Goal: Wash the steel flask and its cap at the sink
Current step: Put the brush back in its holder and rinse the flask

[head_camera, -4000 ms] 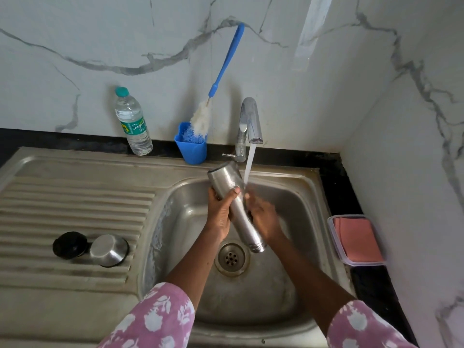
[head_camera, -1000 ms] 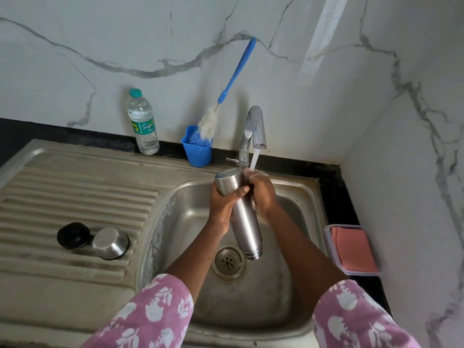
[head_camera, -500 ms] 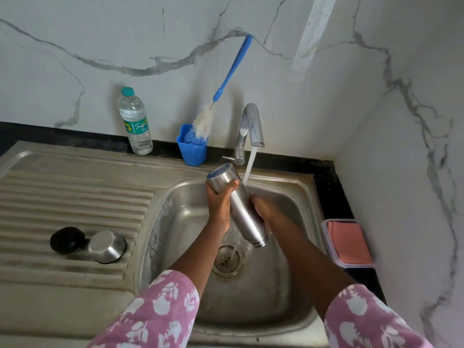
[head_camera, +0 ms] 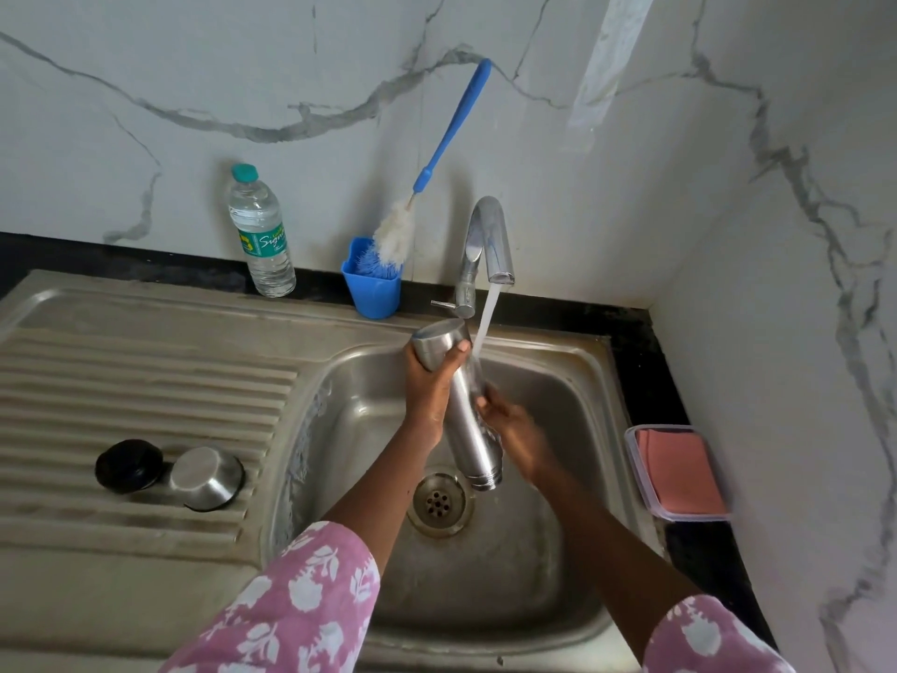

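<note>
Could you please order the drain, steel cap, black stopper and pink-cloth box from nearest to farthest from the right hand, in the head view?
From the right hand, which is on the steel flask:
1. The drain, just below-left in the basin.
2. The pink-cloth box, on the right counter.
3. The steel cap, on the left drainboard.
4. The black stopper, farther left still.

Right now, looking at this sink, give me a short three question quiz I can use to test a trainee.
1. True or false: water is running from the tap.
2. The left hand grips the steel flask with its open mouth pointing: A) straight up B) down toward the drain C) level
3. Fill in: the steel cap lies on the ____, beside a black lid.
Key: 1 true; 2 B; 3 drainboard.
</note>
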